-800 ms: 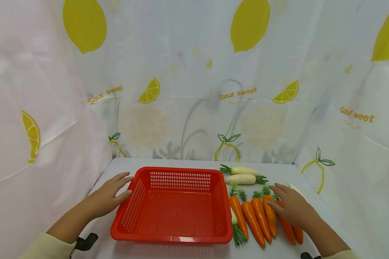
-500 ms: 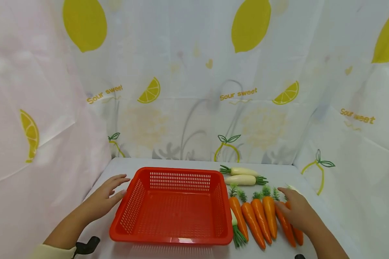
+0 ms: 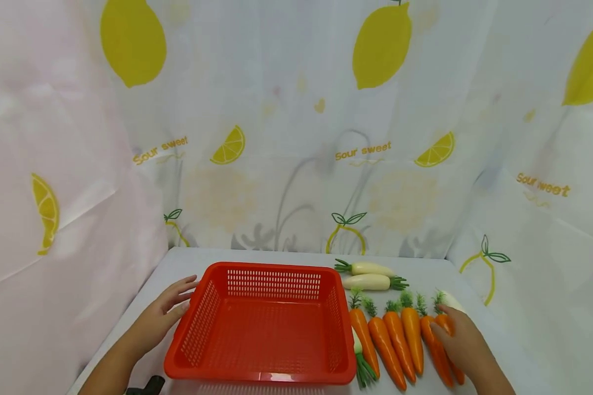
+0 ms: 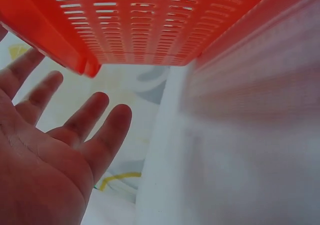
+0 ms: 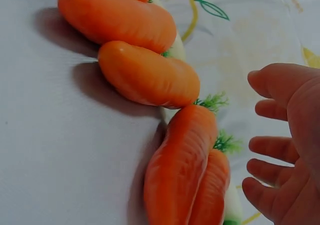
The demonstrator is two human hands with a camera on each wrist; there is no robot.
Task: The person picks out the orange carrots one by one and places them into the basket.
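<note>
My left hand (image 3: 160,318) hovers beside the left wall of a red plastic basket (image 3: 259,377), fingers loosely spread and holding nothing. In the left wrist view the fingers lie close to the basket's rim (image 4: 75,60); whether they touch it I cannot tell. My right hand (image 3: 462,343) is over the rightmost pair of orange carrots (image 3: 437,351), partly covering one. Seen from the right wrist, this hand (image 5: 302,105) has relaxed fingers, apart from the paired carrots (image 5: 180,160). The basket's inside shows only its bare floor.
More carrots (image 3: 387,351) lie side by side right of the basket. Two white radishes (image 3: 368,282) are behind them. Another radish (image 3: 363,367) is partly hidden by the basket's right side, and one (image 3: 452,300) lies at the far right. Printed cloth walls enclose the white table (image 3: 188,255).
The right hand has moved right and toward me, uncovering more of the carrots. My left hand has drawn slightly left and down from the basket's rim. The head view has tilted up a little.
</note>
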